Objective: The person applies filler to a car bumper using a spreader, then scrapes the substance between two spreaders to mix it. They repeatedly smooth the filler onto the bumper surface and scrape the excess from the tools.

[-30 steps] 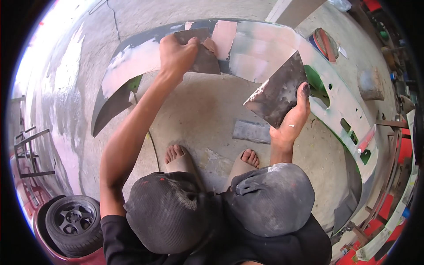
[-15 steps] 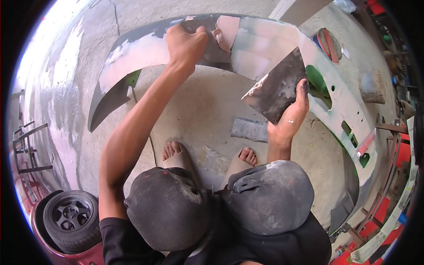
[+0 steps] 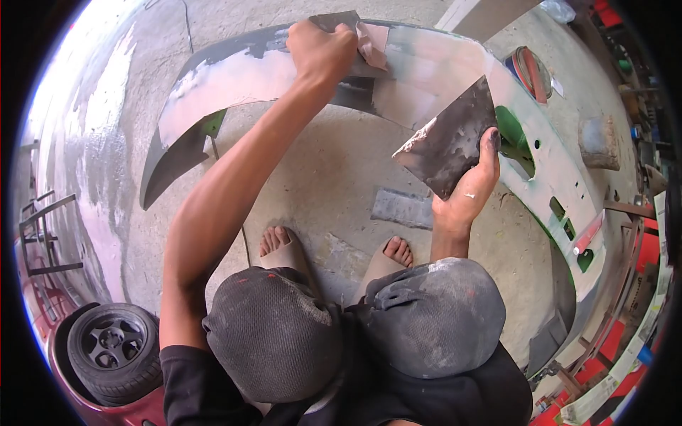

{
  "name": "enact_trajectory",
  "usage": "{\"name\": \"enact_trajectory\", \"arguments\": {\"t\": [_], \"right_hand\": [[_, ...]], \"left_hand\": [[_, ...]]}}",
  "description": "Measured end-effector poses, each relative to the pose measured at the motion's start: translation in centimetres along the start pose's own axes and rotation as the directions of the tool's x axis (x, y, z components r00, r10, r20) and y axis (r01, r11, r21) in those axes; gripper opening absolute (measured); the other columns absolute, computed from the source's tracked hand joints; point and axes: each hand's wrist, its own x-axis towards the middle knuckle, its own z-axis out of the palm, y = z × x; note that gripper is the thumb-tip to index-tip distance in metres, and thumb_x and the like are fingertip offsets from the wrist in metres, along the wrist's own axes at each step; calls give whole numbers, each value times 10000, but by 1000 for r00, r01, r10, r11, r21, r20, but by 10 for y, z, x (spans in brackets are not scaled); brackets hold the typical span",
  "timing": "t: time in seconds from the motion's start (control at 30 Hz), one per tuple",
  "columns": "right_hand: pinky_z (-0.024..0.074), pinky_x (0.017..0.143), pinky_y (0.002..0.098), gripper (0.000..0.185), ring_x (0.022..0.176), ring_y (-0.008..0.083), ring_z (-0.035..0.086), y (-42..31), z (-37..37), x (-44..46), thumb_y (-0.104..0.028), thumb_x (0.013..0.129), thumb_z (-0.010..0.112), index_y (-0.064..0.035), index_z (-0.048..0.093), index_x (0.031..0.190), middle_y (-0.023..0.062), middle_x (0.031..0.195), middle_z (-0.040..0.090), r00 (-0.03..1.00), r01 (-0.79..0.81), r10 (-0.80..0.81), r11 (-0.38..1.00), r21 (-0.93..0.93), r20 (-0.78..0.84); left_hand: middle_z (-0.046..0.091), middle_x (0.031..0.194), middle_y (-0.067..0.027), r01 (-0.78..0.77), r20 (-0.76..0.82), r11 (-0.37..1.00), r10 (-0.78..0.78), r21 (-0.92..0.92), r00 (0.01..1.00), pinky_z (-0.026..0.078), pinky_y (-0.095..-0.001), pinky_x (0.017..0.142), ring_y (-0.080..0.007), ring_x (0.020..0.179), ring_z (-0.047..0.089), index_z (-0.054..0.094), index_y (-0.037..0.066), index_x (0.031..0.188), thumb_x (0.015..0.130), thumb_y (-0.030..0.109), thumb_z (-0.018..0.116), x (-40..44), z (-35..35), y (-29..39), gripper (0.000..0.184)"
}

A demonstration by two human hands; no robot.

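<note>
A curved car bumper [image 3: 433, 64] arches across the view, its dark and green surfaces partly coated in pale pink filler. My left hand [image 3: 323, 51] is closed around a dark, flat putty spreader [image 3: 335, 20] at the bumper's upper edge. Beside its fingers is a smear of pinkish putty [image 3: 372, 47]; whether it sits on the spreader or the bumper I cannot tell. My right hand [image 3: 469, 184] grips a dark square mixing plate [image 3: 449, 142] by its lower right side, with the thumb on top. Pale putty lines the plate's left edge.
A round tin [image 3: 527, 74] with a reddish strip across it stands beyond the bumper. Near my feet lies a grey flat piece [image 3: 402, 207]. A wheel [image 3: 114, 344] is at lower left, below a dark metal frame [image 3: 50, 234]. Cluttered red items [image 3: 611, 341] line the right.
My left hand has moved up and to the right along the bumper with the spreader, uncovering a dark patch below. My right hand and the plate have barely shifted.
</note>
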Motion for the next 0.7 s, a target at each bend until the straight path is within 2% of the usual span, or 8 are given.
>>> {"name": "enact_trajectory", "arguments": {"t": [0.1,0.2,0.23,0.37,0.43,0.47,0.6,0.7], "right_hand": [[497,934,376,522,1085,243,599,-1,0,0,-404,992,581,32,534,1274,116,1223,581,1000,17,-17,1000,-16,-8],[473,969,378,508,1115,236,584,-2,-1,1,-396,999,576,19,533,1290,104,1225,586,999,18,-19,1000,-15,-26],[461,984,379,484,1126,230,579,-1,-3,0,-378,1011,565,9,533,1299,95,1221,594,999,12,-13,1000,-8,-32],[468,964,363,474,1085,214,594,-5,-13,1,-390,1002,578,-10,549,1284,74,1197,608,998,36,-36,999,-4,-49],[479,942,363,460,1056,214,604,-9,-24,4,-389,1001,580,-13,559,1266,71,1174,618,997,62,-62,998,-18,-37],[484,931,363,454,1042,214,609,-11,-30,6,-388,1000,581,-15,564,1257,70,1162,623,996,75,-76,997,-18,-35],[494,911,367,430,1021,216,616,-11,-41,13,-379,997,589,-11,584,1220,78,1143,625,998,64,-64,997,36,-7],[494,894,361,430,991,211,617,-7,-19,2,-372,1000,592,1,581,1215,79,1114,626,995,75,-78,995,-63,-54]], "left_hand": [[657,661,-229,9,-25,1000,-9,-24,1000,519,-413,587,-232,604,652,599,-172,688,787,152,686,-1,5,12,350],[687,698,-156,23,39,998,-25,51,999,506,-355,567,-168,606,635,655,-140,776,831,165,678,16,30,9,311],[712,850,-200,-12,-96,979,32,204,995,565,-415,708,-275,809,716,672,-96,850,817,210,688,26,49,1,308],[707,841,-206,-365,276,930,339,47,899,554,-403,686,-269,792,707,681,-96,880,802,242,685,100,70,-3,347],[705,844,-196,-43,53,966,58,-255,997,530,-383,644,-240,766,687,696,-90,956,821,236,671,45,14,86,354],[702,838,-178,-176,38,911,205,-374,978,525,-385,625,-219,728,663,690,-88,995,844,221,655,15,-17,99,346],[707,743,-68,-325,273,915,385,-241,882,481,-270,565,-108,639,625,715,-68,908,886,177,664,-38,-92,54,252],[671,725,13,-113,456,961,221,-251,862,428,-238,551,-52,619,547,722,-28,976,952,222,658,-88,-123,2,259]]}}
